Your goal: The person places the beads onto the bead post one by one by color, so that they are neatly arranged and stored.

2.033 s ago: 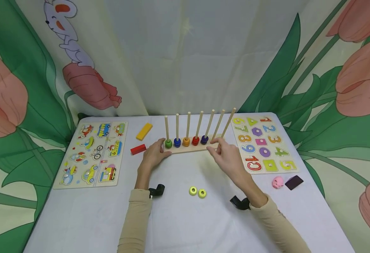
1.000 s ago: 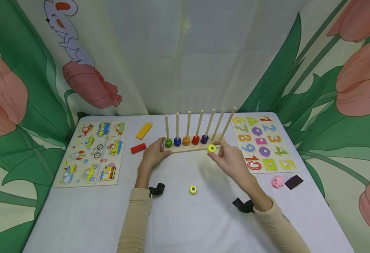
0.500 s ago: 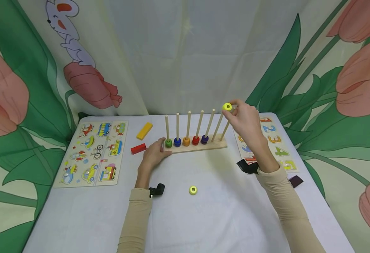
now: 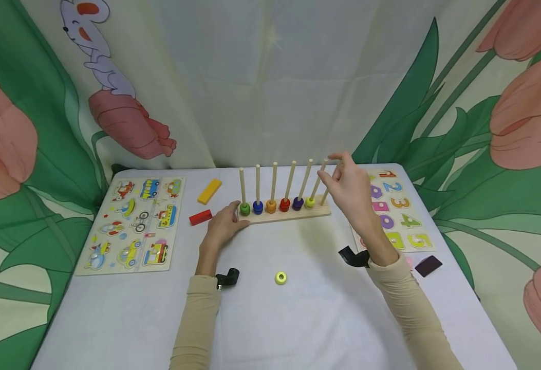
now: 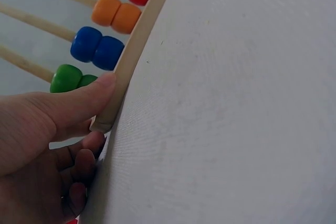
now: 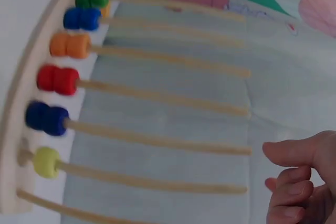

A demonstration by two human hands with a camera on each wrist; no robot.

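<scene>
A wooden bead stacker (image 4: 293,217) with a row of upright pegs stands at the table's far side. My left hand (image 4: 224,226) grips its left end, thumb on the base (image 5: 122,74) in the left wrist view. Green, blue, orange, red and dark blue beads (image 6: 47,118) sit in pairs on the first pegs. One yellow bead (image 6: 46,162) is low on the sixth peg; the last peg is bare. My right hand (image 4: 351,192) holds nothing beside the right pegs' tops, thumb and index finger apart. A loose yellow bead (image 4: 280,278) lies on the cloth in front.
A vehicle puzzle board (image 4: 131,226) lies at left, with a red block (image 4: 200,217) and a yellow block (image 4: 209,191) beside it. At right lie a number puzzle board (image 4: 399,208), partly behind my right arm, and a dark rectangular piece (image 4: 428,265).
My right hand picked up one yellow bead from the table, raised it to the sixth peg and let go; the bead is now down that peg. My left hand has stayed on the base.
</scene>
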